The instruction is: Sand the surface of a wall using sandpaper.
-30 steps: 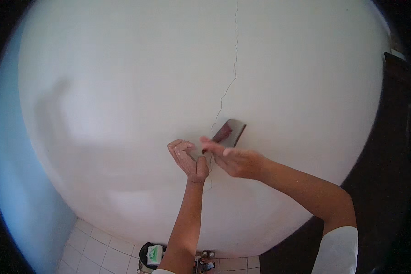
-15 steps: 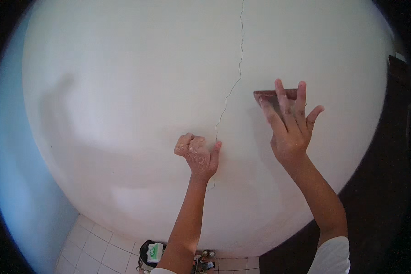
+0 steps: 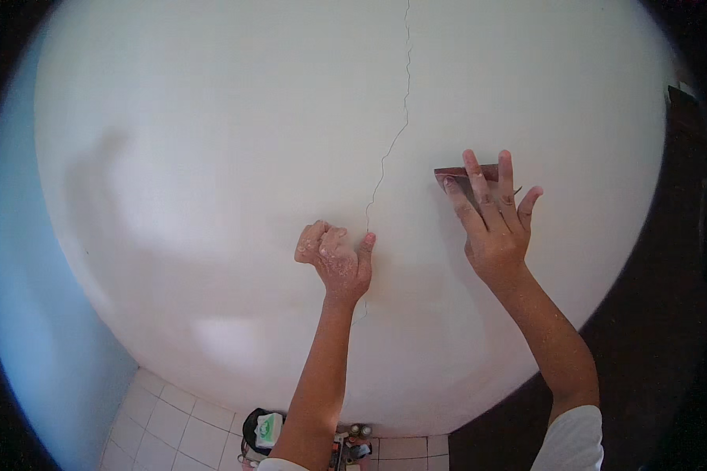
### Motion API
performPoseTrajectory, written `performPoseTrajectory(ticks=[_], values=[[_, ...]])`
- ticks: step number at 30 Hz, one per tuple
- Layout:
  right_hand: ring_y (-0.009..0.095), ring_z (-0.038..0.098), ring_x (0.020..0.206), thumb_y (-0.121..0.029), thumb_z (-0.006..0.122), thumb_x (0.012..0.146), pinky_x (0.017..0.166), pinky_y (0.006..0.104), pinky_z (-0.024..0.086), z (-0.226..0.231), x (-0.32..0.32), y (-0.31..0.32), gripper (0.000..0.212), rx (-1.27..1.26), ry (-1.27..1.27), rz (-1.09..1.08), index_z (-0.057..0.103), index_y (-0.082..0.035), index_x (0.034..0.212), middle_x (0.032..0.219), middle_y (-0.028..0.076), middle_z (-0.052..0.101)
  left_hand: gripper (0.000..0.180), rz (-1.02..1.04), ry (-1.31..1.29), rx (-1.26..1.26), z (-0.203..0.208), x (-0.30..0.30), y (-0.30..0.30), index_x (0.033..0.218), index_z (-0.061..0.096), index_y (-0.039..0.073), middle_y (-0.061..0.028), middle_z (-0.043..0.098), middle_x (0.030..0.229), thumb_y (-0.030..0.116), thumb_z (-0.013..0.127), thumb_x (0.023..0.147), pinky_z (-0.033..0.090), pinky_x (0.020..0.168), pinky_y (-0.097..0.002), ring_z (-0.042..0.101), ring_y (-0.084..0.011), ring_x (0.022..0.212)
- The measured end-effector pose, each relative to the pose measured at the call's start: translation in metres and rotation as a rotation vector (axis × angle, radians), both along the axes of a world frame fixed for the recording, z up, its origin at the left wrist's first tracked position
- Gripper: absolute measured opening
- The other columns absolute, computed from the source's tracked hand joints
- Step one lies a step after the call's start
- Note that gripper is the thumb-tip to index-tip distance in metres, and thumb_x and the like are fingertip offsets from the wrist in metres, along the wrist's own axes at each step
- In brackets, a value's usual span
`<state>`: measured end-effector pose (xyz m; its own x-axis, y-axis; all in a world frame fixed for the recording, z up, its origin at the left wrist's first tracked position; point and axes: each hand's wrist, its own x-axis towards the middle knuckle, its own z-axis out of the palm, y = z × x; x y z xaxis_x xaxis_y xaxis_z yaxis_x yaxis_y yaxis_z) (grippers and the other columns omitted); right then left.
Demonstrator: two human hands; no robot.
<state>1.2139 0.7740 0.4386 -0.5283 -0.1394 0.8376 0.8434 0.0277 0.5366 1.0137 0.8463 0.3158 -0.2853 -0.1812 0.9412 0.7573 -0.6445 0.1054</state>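
A thin dark crack [image 3: 407,86] runs crookedly down the pale wall [image 3: 212,118]. My right hand [image 3: 497,243] is flat to the wall right of the crack, fingers spread over a dark reddish-brown piece of sandpaper [image 3: 489,171]. The sheet's upper edge shows behind the fingers; the rest is partly covered. Lower and to the left, my left hand [image 3: 342,271] rests against the wall, its fingers curled and dusted with whitish powder. Its thumb points up, with the tip on the crack. The palm side is hidden, so anything inside is out of sight.
A blue wall [image 3: 23,235] meets the pale one at the left. Below lies a tiled floor [image 3: 200,436] holding a dark bag [image 3: 251,430] with a white-and-green packet [image 3: 269,429], and several small items [image 3: 359,447]. A dark brown surface [image 3: 644,353] borders the right.
My right hand and the sandpaper have slid slightly down the wall. My left hand keeps its place beside the crack. The whole view has shifted a little.
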Motion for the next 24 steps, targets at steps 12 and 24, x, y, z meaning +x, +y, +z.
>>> performPoseTrajectory(ticks=[12,24], values=[[0.024,0.040,0.138,-0.024,0.051,0.095,0.118,0.0531,-0.004,-0.020,-0.008,-0.002,0.021,0.017,-0.123,-0.017,0.071,-0.024,0.103,0.140,0.004,0.054,0.068,0.200,-0.298,-0.186,0.022,0.013,-0.011,0.113,0.040,0.006,-0.0167,0.031,0.120,0.042,0.082,0.073,0.024,0.094,-0.0492,0.027,-0.0339,0.114],[0.016,0.040,0.138,-0.022,0.047,0.097,0.118,0.0492,-0.005,-0.033,-0.042,0.017,0.024,0.043,-0.388,-0.024,0.069,-0.021,0.106,0.141,0.001,0.052,0.057,0.049,-0.107,-0.035,0.008,-0.005,0.002,0.114,0.039,0.009,-0.0151,0.031,0.119,0.028,0.077,0.077,0.026,0.094,-0.0467,0.027,-0.0312,0.114]])
